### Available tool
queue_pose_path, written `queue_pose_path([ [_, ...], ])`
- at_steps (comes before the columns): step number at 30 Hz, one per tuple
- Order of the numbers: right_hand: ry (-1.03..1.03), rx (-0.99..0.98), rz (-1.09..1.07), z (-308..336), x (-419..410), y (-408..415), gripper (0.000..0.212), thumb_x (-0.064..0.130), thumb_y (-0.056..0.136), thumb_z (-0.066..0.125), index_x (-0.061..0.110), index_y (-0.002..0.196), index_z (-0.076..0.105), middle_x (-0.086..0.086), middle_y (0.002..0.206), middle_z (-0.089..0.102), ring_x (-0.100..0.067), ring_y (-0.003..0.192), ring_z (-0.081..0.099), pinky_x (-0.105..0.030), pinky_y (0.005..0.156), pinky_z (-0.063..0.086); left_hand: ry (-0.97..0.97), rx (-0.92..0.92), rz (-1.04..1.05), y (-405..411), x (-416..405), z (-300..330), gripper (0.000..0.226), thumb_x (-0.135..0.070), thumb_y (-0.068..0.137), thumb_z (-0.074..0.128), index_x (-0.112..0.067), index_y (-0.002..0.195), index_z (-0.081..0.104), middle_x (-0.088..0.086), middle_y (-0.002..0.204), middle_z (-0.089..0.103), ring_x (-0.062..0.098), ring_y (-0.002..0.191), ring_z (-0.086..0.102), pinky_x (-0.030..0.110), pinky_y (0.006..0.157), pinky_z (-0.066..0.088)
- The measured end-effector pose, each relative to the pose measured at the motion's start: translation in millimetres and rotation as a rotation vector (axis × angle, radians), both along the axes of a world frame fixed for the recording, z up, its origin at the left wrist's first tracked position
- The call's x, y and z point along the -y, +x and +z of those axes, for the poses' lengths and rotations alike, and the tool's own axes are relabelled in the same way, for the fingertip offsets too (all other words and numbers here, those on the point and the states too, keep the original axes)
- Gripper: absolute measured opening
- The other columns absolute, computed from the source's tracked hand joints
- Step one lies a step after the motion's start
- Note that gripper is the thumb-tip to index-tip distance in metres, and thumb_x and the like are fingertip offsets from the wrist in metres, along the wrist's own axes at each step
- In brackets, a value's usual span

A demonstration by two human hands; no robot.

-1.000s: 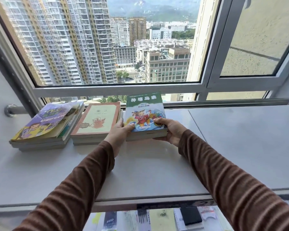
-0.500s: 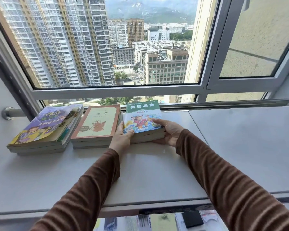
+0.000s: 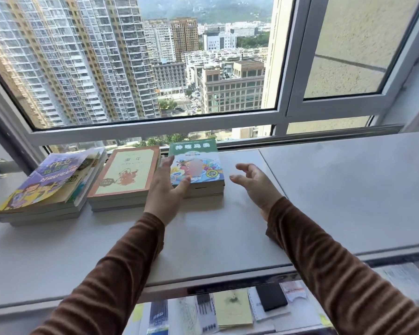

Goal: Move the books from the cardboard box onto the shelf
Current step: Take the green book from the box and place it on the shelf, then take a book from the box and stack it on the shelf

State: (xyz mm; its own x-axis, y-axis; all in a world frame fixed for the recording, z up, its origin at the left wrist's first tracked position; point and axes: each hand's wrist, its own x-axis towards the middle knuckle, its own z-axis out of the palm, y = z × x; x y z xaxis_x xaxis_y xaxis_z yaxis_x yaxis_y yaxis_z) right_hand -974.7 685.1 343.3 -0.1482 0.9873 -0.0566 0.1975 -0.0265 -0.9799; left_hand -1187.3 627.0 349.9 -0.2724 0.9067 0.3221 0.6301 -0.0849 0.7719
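At frame centre, a green-topped illustrated paperback stack (image 3: 196,170) lies on the pale grey shelf (image 3: 324,189). The left hand (image 3: 166,189), fingers spread, overlaps its left edge; whether it touches is unclear. The right hand (image 3: 254,183) hovers loosely open and empty just right of it.

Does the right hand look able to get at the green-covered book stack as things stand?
Probably yes. The right hand hovers open just right of the green-covered book stack, with only bare shelf between them. The left hand lies at the stack's far side, not in the way.

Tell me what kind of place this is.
Probably a room high up in a city apartment building: a large window looks down on tower blocks, and stacks of children's books lie on a white ledge under it.
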Motion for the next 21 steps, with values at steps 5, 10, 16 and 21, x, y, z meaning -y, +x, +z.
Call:
queue_pose_path([
  [5,0.360,0.400,-0.077,-2.5,49.1,38.1,0.040,0.031,0.089,0.065,0.022,0.128,0.060,0.000,0.133,0.059,-0.019,0.128,0.046,-0.027,0.103,0.033,0.036,-0.289,-0.197,27.6,25.9,15.0,0.048,-0.020,0.093,0.066,-0.017,0.140,0.055,0.007,0.152,0.048,0.024,0.144,0.039,0.044,0.119,0.029],
  [10,0.497,0.597,-0.264,0.3,127.2,78.8,0.031,0.028,0.090,0.065,0.021,0.121,0.066,-0.001,0.121,0.067,-0.023,0.117,0.055,-0.039,0.103,0.041,0.071,-0.423,-0.370,67.3,60.5,16.7,0.037,-0.022,0.092,0.066,-0.020,0.129,0.064,0.004,0.135,0.063,0.028,0.125,0.056,0.036,0.106,0.040],
  [16,0.421,0.732,-0.422,-16.7,249.3,123.9,0.032,0.027,0.090,0.064,0.019,0.122,0.064,-0.001,0.120,0.066,-0.023,0.116,0.053,-0.039,0.101,0.041,0.068,-0.447,-0.576,123.9,126.3,-5.0,0.035,-0.034,0.094,0.062,-0.030,0.129,0.062,-0.003,0.129,0.065,0.021,0.120,0.057,0.032,0.094,0.043],
  [21,0.247,0.855,-0.522,-38.2,345.3,177.2,0.037,0.035,0.092,0.060,0.023,0.127,0.058,0.000,0.125,0.060,-0.023,0.120,0.049,-0.040,0.101,0.041,0.024,-0.456,-0.772,192.9,184.2,-25.6,0.036,-0.036,0.092,0.063,-0.030,0.128,0.064,-0.004,0.130,0.066,0.023,0.117,0.061,0.032,0.092,0.044],
])
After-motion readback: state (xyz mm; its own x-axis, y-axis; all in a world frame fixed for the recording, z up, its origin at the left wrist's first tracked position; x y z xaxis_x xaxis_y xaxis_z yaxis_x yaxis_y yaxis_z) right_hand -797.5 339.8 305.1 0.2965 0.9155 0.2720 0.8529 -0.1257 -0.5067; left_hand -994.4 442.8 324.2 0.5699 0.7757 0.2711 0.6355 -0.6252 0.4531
